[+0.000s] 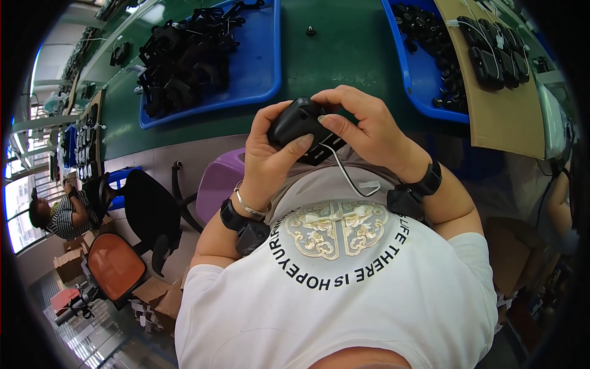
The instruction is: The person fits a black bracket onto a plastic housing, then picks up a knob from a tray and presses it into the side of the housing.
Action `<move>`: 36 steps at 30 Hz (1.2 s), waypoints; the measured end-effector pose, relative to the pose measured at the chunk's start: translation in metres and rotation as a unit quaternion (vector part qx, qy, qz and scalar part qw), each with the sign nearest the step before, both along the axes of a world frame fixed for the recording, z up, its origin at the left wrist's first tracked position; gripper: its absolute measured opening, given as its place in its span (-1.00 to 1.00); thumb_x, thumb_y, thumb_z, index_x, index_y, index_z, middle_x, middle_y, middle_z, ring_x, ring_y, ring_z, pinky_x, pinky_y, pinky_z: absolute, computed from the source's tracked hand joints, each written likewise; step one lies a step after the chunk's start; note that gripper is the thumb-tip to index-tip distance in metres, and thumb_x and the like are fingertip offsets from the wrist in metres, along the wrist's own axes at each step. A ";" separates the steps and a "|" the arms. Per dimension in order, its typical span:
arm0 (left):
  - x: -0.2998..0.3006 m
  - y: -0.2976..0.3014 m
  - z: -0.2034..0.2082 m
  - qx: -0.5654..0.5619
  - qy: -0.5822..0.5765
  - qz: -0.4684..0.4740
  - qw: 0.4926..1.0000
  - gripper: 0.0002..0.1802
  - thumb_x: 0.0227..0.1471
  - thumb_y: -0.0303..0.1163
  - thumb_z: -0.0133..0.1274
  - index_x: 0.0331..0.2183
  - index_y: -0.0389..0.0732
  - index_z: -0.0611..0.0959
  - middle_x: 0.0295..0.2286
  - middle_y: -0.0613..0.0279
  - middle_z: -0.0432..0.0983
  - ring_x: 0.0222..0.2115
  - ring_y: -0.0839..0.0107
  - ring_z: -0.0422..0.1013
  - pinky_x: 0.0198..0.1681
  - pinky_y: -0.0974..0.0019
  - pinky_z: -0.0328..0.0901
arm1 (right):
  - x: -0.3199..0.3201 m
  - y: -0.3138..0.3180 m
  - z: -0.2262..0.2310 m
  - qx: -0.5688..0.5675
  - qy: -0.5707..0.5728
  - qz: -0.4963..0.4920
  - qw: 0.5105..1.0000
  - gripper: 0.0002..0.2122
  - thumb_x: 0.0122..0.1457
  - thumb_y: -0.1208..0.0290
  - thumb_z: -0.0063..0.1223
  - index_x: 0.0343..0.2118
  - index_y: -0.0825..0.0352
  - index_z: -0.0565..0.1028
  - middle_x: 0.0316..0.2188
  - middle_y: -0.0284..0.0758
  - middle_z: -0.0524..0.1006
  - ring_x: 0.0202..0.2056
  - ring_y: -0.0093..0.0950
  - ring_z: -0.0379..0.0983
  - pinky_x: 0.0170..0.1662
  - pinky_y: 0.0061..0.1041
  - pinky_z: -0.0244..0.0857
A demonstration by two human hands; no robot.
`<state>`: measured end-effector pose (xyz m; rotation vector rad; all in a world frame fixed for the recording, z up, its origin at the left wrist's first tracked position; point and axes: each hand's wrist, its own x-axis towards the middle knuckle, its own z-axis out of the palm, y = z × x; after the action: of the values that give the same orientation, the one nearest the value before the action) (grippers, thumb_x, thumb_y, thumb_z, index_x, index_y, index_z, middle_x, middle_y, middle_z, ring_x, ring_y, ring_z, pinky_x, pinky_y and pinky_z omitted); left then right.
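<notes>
A rounded black plastic housing (294,125) is held in front of my body, near the table's front edge. My left hand (268,154) grips its left side, thumb lying across the near face. On the other side my right hand (362,123) has its fingers over the top edge and its thumb pressed on the housing. From the housing's underside a white cable (345,173) loops down toward my shirt and ends in a small white plug (369,185). The far side of the housing is hidden.
Beyond my hands, a blue tray (276,58) holds piled black brackets. Another blue tray (402,67) has small black parts, beside cardboard (507,120) bearing several corded black housings (488,64). A small black part (311,31) lies between. A purple stool (220,181) and another person (64,215) are leftward.
</notes>
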<state>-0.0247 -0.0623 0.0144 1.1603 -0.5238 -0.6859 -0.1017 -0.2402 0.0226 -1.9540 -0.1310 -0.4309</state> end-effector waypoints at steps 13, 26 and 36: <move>0.003 0.003 0.016 0.062 -0.018 -0.013 0.998 -0.47 -0.11 -0.49 0.14 -0.07 -0.26 0.31 -0.27 0.21 0.37 -0.27 0.51 0.34 -0.20 0.47 0.29 | -0.009 0.001 -0.004 0.253 0.130 0.087 0.955 -0.70 0.20 0.32 -0.09 -0.09 0.43 0.34 -0.28 -0.32 0.44 -0.24 -0.60 0.34 -0.17 -0.64 0.24; 0.002 0.006 0.019 0.101 -0.087 -0.042 0.990 -0.50 -0.09 -0.44 0.14 -0.12 -0.27 0.30 -0.30 0.19 0.36 -0.30 0.54 0.33 -0.25 0.49 0.31 | -0.017 0.008 -0.002 0.148 0.112 0.038 0.982 -0.70 0.25 0.30 -0.21 -0.11 0.45 0.33 -0.30 -0.37 0.43 -0.27 -0.64 0.31 -0.17 -0.67 0.21; 0.001 0.004 0.013 0.044 0.022 -0.037 0.998 -0.49 -0.08 -0.48 0.12 -0.08 -0.25 0.29 -0.27 0.18 0.36 -0.28 0.53 0.35 -0.22 0.47 0.31 | -0.013 0.008 -0.007 0.261 0.165 0.054 0.950 -0.65 0.23 0.24 -0.16 -0.07 0.43 0.31 -0.27 -0.37 0.41 -0.23 -0.66 0.29 -0.14 -0.68 0.20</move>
<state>-0.0238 -0.0587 0.0274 1.2097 -0.5062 -0.8035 -0.1151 -0.2325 0.0152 -1.4588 0.0873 -0.0481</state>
